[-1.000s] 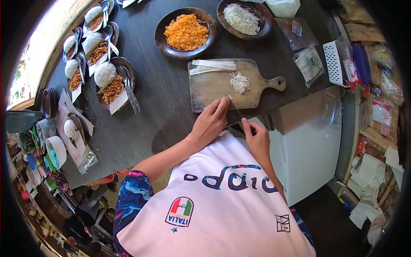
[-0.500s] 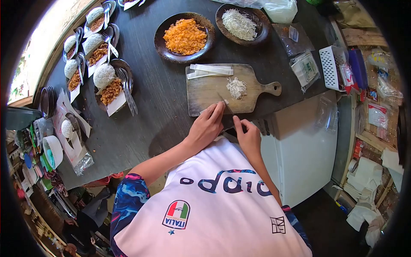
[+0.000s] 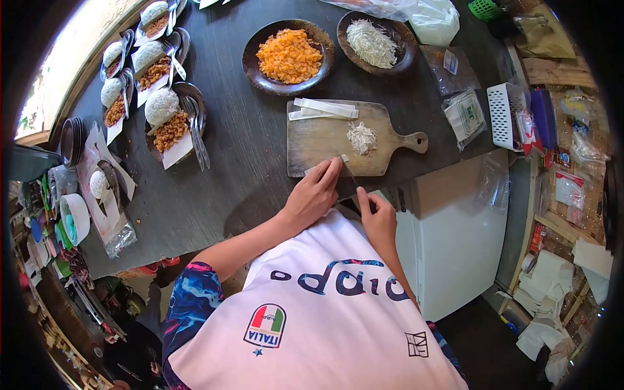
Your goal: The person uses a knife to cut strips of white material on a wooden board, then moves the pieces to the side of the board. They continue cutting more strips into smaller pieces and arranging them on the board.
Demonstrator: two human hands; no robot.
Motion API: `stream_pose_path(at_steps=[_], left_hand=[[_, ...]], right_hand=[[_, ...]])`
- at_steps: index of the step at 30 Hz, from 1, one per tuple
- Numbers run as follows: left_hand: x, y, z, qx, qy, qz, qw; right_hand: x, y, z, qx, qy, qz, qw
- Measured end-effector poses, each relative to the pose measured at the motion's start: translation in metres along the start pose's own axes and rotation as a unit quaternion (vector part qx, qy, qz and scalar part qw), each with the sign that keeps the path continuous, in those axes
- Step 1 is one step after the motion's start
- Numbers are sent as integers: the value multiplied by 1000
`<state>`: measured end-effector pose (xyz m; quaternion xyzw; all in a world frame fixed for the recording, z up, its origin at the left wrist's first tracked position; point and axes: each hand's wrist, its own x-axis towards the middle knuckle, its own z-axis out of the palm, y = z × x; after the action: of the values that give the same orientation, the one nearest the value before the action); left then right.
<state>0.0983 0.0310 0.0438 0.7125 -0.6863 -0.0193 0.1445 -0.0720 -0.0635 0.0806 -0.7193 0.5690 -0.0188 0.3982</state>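
Observation:
Near the front edge of the wooden cutting board (image 3: 312, 144), my left hand (image 3: 315, 190) has its fingers pressed together over a white strip (image 3: 345, 158). Only the strip's small end shows past the fingertips. My right hand (image 3: 378, 216) is closed around a knife (image 3: 350, 173), whose thin blade lies beside the left fingertips, slanting up toward the board. A small heap of fine white shreds (image 3: 361, 138) sits on the board near its handle. Several flat white strips (image 3: 325, 108) lie stacked along the board's far edge.
Beyond the board stand a dark bowl (image 3: 252, 77) of chopped orange pieces and another bowl (image 3: 412, 51) of white shreds. Plates with rice (image 3: 162, 106), brown food and cutlery line the left. Plastic packets (image 3: 465, 118) and a white basket (image 3: 500, 117) are at right.
The knife blade has drawn back slightly toward my body, its tip now near my left fingertips. My left hand stays in nearly the same place. The whole view has shifted a little.

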Motion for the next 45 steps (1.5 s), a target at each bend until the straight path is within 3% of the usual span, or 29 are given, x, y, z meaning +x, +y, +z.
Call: stream_pose_path(at_steps=[10, 13, 19, 22, 29, 32, 38, 45], left_hand=[[0, 0, -2, 16, 9, 5, 1000], [-2, 1, 3, -53, 0, -16, 998], [-2, 3, 0, -10, 4, -3, 1000], [-3, 3, 3, -32, -5, -15, 999], [-4, 3, -2, 16, -9, 1, 1000], [-5, 1, 1, 24, -9, 9, 1000], [-6, -2, 1, 55, -1, 16, 998], [-6, 0, 2, 74, 41, 34, 996]], right_hand=[[6, 6, -1, -8, -24, 12, 1000], [11, 4, 5, -1, -9, -14, 1000], [1, 2, -6, -22, -37, 33, 999], [14, 7, 9, 8, -1, -38, 999], [6, 9, -1, -7, -28, 6, 1000], [16, 8, 9, 24, 4, -55, 998], [9, 14, 2, -6, -30, -3, 1000], [17, -7, 4, 24, -19, -43, 999]])
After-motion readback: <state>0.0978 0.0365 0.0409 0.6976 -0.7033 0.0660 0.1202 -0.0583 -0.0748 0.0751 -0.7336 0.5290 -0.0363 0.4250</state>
